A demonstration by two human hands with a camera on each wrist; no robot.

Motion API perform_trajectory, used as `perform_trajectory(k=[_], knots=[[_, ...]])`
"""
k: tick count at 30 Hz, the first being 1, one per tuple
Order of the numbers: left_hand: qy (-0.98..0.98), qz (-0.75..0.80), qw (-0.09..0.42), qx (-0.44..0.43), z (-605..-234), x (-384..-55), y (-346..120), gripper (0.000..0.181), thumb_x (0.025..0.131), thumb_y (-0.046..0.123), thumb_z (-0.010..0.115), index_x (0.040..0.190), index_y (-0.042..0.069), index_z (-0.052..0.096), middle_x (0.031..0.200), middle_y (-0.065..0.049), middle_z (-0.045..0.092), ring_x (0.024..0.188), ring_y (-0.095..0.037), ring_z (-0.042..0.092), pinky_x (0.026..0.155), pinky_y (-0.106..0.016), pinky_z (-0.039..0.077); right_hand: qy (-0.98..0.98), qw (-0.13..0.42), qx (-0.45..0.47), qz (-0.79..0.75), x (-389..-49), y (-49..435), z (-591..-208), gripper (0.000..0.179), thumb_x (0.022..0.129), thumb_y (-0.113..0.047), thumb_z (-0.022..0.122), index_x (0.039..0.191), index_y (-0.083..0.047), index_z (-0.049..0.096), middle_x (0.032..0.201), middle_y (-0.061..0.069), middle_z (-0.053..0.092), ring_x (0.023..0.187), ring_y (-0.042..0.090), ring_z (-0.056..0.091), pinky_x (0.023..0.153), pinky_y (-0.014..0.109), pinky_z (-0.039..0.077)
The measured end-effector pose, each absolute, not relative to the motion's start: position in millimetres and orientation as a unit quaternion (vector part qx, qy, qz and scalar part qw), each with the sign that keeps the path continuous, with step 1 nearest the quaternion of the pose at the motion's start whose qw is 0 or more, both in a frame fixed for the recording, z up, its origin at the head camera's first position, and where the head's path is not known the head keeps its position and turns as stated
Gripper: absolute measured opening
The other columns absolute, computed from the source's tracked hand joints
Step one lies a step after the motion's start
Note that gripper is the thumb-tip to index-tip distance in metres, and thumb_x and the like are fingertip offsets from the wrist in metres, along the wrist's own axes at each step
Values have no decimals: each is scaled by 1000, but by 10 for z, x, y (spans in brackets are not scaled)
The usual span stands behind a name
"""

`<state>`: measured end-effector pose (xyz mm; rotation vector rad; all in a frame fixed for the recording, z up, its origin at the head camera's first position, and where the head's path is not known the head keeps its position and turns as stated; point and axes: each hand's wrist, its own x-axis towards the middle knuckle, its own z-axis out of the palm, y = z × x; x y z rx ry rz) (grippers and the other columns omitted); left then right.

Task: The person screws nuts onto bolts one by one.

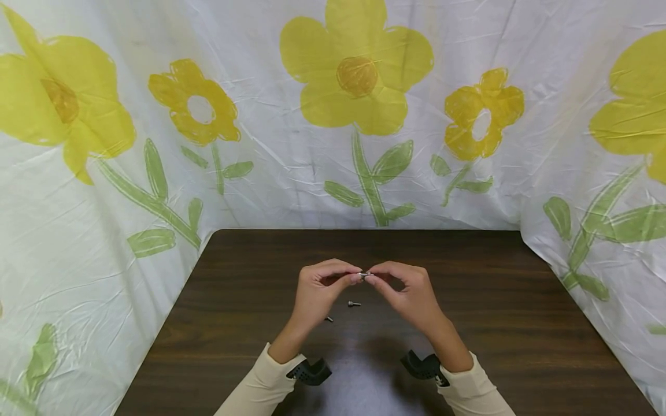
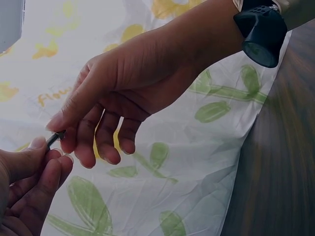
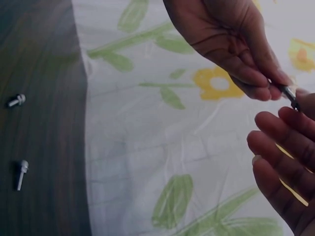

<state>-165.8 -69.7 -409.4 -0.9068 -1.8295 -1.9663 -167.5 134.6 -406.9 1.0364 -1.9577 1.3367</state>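
Above the table, both hands meet at one small metal bolt (image 1: 363, 275). The left hand (image 1: 318, 289) pinches one end between thumb and fingertips. The right hand (image 1: 415, 292) pinches the other end the same way. In the left wrist view the threaded shank of the bolt (image 2: 53, 140) shows between the two thumbs, with a small dark piece at the right hand's fingertips; its kind cannot be told. The right hand's other fingers (image 3: 280, 147) are loosely spread. Below the hands, two more bolts lie on the table, one bolt (image 1: 354, 304) near the middle and another bolt (image 1: 329, 319) beside the left wrist.
The dark wood-grain table (image 1: 234, 289) reaches back to a white cloth (image 1: 260, 190) printed with yellow flowers, which hangs behind it and along both sides. Black wrist cameras are strapped over the cream sleeves (image 1: 260, 384).
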Motion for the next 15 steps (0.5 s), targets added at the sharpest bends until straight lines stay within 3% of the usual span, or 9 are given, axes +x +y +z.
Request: perform_trajectory(k=[5, 11, 15], knots=[[-644, -679, 155, -316, -4098, -1654, -692, 10, 87, -7, 74, 96, -5, 77, 91, -13, 75, 80, -21, 73, 71, -37, 62, -740, 253, 374, 499, -1654, 1351, -4070, 14, 88, 3, 76, 93, -10, 77, 86, 2, 76, 75, 12, 71, 69, 21, 57], [-647, -676, 160, -315, -4096, -1654, -681, 11, 87, -7, 75, 96, -2, 78, 90, -13, 75, 79, -19, 72, 71, -32, 61, -749, 243, 367, 496, -1637, 1342, -4047, 24, 91, 9, 68, 83, -12, 76, 77, -2, 74, 70, 12, 70, 68, 22, 57], [-646, -678, 161, -312, -4091, -1657, -686, 11, 86, -7, 75, 96, -2, 78, 90, -13, 75, 80, -19, 72, 71, -33, 61, -749, 241, 364, 498, -1637, 1345, -4038, 20, 88, 9, 72, 94, -9, 76, 83, 1, 75, 71, 13, 70, 66, 23, 57]])
